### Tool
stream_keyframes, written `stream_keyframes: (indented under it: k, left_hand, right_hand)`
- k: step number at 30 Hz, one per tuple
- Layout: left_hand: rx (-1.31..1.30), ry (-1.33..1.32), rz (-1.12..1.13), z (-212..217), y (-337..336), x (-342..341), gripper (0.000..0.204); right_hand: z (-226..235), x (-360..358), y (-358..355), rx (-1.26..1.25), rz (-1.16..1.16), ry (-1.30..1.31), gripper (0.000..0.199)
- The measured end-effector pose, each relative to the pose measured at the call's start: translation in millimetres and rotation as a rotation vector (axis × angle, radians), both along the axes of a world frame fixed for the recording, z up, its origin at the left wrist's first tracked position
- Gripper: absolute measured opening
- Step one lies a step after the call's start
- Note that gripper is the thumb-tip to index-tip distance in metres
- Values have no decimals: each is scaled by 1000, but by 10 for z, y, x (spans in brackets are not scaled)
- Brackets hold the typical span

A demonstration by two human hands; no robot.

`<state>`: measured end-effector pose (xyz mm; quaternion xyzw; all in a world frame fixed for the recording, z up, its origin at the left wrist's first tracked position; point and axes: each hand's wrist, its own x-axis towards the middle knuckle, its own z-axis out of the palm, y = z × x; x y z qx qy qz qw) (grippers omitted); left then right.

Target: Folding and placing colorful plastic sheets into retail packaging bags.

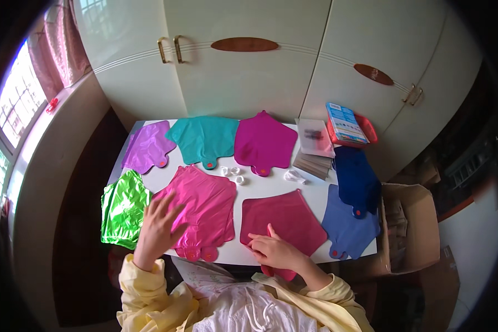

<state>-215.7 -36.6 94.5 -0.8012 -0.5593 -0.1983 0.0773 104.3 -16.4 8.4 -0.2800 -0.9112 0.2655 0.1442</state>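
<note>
Lying beneath right hand [275, 253]: crimson sheet [293, 216]; left hand [158, 229] splayed.

Daylight from the window [21, 99], between 9 and 10 o'clock, blows out white; glare streaks the green foil [123, 213] towards 8; fisheye edges curve into black.

A cream cabinet [249, 83] with glossy doors spans the upper frame. Brass-coloured handles [178, 48] are mounted in pairs; brown oval inlays [244, 44] sit along curved lines. A barred window [19, 99] at the left admits bright daylight. A pink curtain [65, 44] hangs at upper left, above a pale sill [41, 130]. A white table [268, 185] occupies the centre. Pale floor [473, 243] is visible at lower right.
</note>
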Motion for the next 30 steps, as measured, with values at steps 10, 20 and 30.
stream_keyframes:
  k: [10, 20, 30]
  left_hand:
    - [203, -235, -234, 1047, 1176, 542, 32]
    - [-174, 275, -668, -838, 828, 1523, 70]
    - [-260, 327, -532, -871, 808, 1688, 78]
  right_hand:
    - [34, 148, 309, -84, 55, 266, 24]
    - [105, 736, 1161, 469, -544, -197, 20]
    - [-111, 854, 1383, 484, -682, -309, 18]
